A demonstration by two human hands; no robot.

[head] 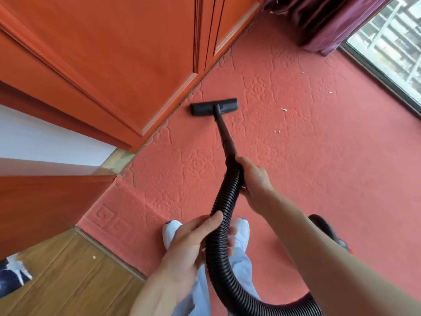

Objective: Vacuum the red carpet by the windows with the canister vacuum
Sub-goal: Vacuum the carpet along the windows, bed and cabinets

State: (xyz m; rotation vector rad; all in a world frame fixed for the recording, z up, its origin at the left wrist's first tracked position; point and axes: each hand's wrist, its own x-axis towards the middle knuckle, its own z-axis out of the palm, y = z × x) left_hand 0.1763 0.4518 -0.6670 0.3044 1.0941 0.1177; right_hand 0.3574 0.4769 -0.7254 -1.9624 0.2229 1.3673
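Note:
The black floor nozzle lies flat on the red embossed carpet, close to the base of the orange wooden cabinet. A dark wand runs back from it to a black ribbed hose. My right hand grips the hose where it meets the wand. Lower down, my left hand curls round the hose. Behind my right forearm, part of the dark canister shows on the carpet. Small white scraps lie to the right of the nozzle.
The orange cabinet fills the left. A purple curtain hangs at the far corner beside a floor-level window on the right. Wooden floor borders the carpet at lower left. My white shoes stand on the carpet.

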